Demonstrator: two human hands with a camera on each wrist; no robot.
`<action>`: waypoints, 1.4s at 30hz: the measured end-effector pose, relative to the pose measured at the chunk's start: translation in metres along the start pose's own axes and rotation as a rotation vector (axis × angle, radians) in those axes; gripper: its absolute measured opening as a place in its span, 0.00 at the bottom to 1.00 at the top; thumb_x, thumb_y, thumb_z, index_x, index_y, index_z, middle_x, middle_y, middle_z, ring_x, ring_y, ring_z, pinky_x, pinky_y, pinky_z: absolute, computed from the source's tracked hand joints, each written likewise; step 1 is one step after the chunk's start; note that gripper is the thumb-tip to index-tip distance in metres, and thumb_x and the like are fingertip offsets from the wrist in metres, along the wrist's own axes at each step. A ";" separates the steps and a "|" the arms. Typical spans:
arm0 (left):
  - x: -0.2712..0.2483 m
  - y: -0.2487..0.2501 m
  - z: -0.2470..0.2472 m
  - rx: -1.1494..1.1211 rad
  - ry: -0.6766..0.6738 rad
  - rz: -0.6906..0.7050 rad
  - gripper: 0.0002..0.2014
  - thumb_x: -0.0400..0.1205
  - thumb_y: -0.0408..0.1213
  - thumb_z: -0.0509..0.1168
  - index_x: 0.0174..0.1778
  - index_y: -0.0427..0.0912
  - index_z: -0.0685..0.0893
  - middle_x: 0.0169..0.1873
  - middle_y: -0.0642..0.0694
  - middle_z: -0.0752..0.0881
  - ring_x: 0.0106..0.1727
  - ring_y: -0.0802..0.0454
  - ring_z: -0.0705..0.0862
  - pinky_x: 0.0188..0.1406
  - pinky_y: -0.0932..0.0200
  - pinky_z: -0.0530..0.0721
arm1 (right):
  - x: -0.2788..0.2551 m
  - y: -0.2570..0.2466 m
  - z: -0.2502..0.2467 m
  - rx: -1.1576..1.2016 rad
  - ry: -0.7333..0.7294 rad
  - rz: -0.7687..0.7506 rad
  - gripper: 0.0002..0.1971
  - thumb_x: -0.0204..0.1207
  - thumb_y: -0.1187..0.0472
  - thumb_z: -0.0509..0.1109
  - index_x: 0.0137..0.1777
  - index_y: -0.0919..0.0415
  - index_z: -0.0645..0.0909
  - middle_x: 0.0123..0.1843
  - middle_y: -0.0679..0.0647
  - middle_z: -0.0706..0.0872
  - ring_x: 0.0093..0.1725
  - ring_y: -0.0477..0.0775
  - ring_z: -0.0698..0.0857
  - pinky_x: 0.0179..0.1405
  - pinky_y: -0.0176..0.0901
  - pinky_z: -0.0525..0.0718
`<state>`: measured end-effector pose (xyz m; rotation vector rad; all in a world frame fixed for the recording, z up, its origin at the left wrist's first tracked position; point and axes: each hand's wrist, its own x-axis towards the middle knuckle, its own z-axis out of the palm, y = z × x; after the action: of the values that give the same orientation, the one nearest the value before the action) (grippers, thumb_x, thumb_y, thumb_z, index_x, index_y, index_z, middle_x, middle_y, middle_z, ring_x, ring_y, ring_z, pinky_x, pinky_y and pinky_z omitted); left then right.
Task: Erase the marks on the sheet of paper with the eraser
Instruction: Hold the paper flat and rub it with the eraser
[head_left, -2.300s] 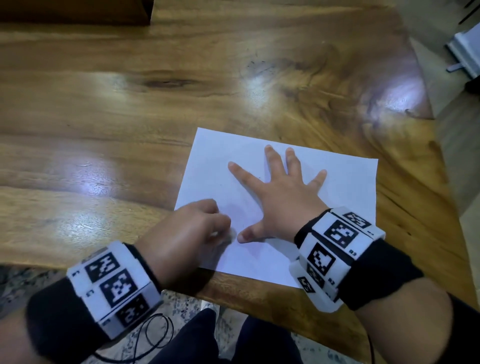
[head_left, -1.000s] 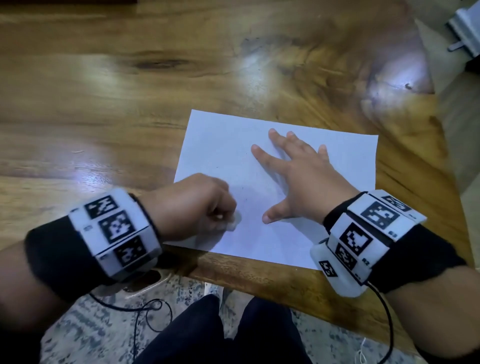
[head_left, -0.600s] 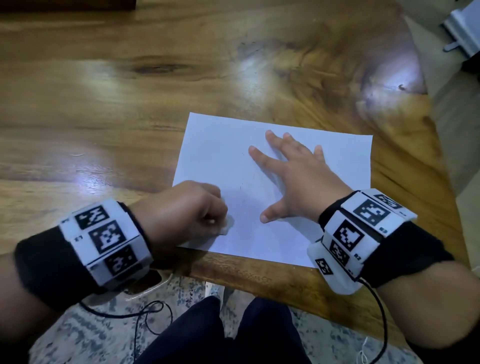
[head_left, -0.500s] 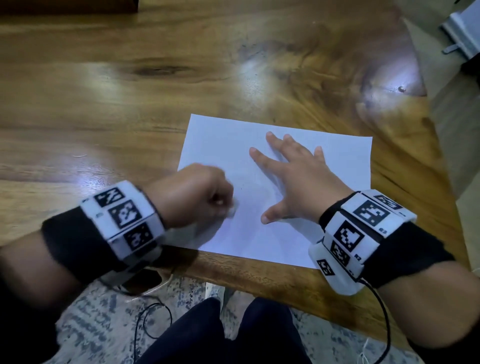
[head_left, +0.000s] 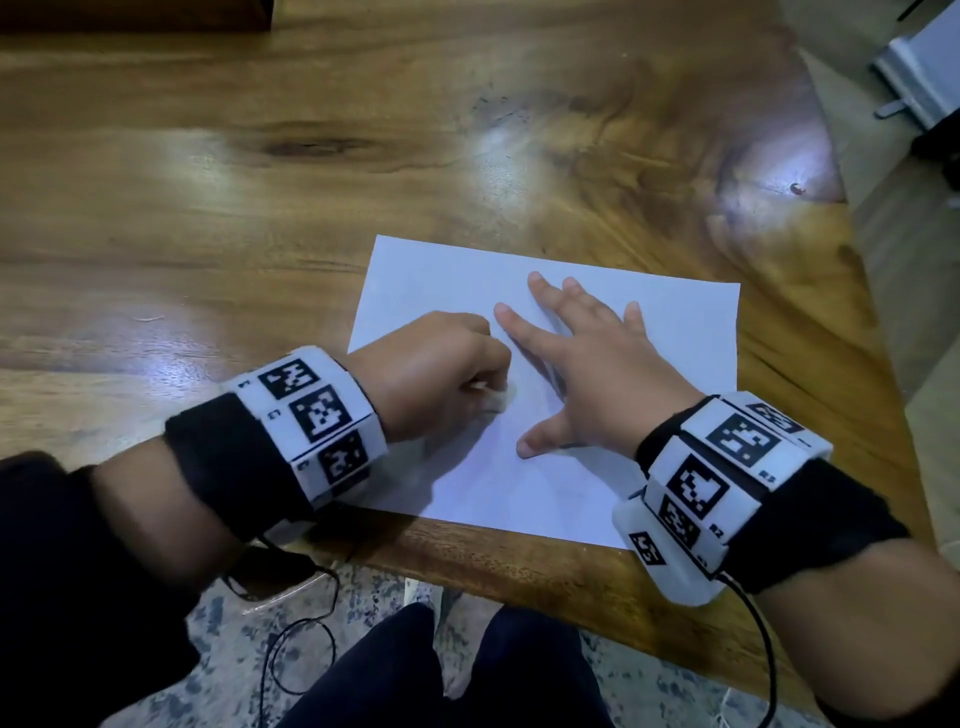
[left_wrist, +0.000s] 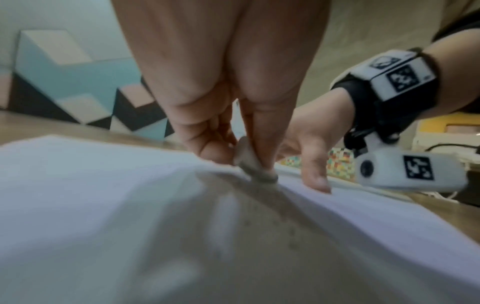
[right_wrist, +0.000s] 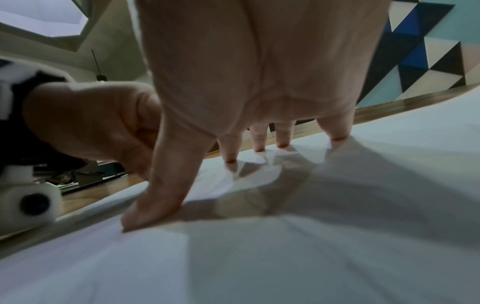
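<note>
A white sheet of paper (head_left: 649, 322) lies on the wooden table (head_left: 260, 234) near its front edge. My left hand (head_left: 441, 374) is curled into a fist over the sheet's left part and pinches a small whitish eraser (head_left: 501, 401), whose tip touches the paper (left_wrist: 78, 205). In the left wrist view the eraser (left_wrist: 246, 162) sits between thumb and fingers, with small dark crumbs on the sheet in front of it. My right hand (head_left: 582, 374) lies flat on the middle of the sheet with its fingers spread, fingertips (right_wrist: 281, 144) pressing the paper (right_wrist: 285, 257). I can make out no marks.
The table's front edge (head_left: 519, 566) runs just below the sheet, with my dark trouser legs (head_left: 441, 675) and a patterned floor beneath. Cables hang from both wristbands. A white object (head_left: 919, 78) stands off the table at the far right.
My left hand with the eraser has gone back and forth over the sheet's lower left and now sits further up and right, beside the right index finger. The right hand stays pressed flat.
</note>
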<state>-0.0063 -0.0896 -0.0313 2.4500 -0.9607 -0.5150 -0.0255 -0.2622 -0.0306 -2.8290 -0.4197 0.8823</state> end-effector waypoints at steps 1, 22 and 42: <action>-0.001 0.001 0.002 0.008 -0.014 0.033 0.09 0.73 0.38 0.67 0.28 0.42 0.78 0.31 0.47 0.74 0.32 0.49 0.72 0.28 0.62 0.61 | 0.000 0.000 0.000 -0.001 -0.003 0.001 0.61 0.58 0.35 0.78 0.81 0.36 0.37 0.83 0.45 0.29 0.82 0.52 0.31 0.78 0.69 0.38; 0.012 0.013 -0.009 -0.009 -0.063 0.019 0.12 0.72 0.47 0.63 0.36 0.42 0.85 0.31 0.46 0.79 0.34 0.48 0.77 0.34 0.65 0.65 | -0.001 0.000 0.001 0.046 0.016 0.019 0.68 0.56 0.37 0.80 0.82 0.50 0.32 0.84 0.42 0.30 0.83 0.48 0.33 0.79 0.66 0.38; -0.018 0.015 0.009 -0.082 -0.166 0.003 0.06 0.71 0.39 0.66 0.29 0.44 0.84 0.30 0.51 0.75 0.32 0.52 0.75 0.32 0.65 0.69 | -0.001 0.001 0.001 0.015 0.005 0.012 0.67 0.58 0.35 0.78 0.83 0.53 0.31 0.83 0.43 0.28 0.82 0.48 0.32 0.79 0.67 0.38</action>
<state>-0.0318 -0.0891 -0.0275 2.3611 -0.9874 -0.7522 -0.0269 -0.2632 -0.0304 -2.8219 -0.3945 0.8773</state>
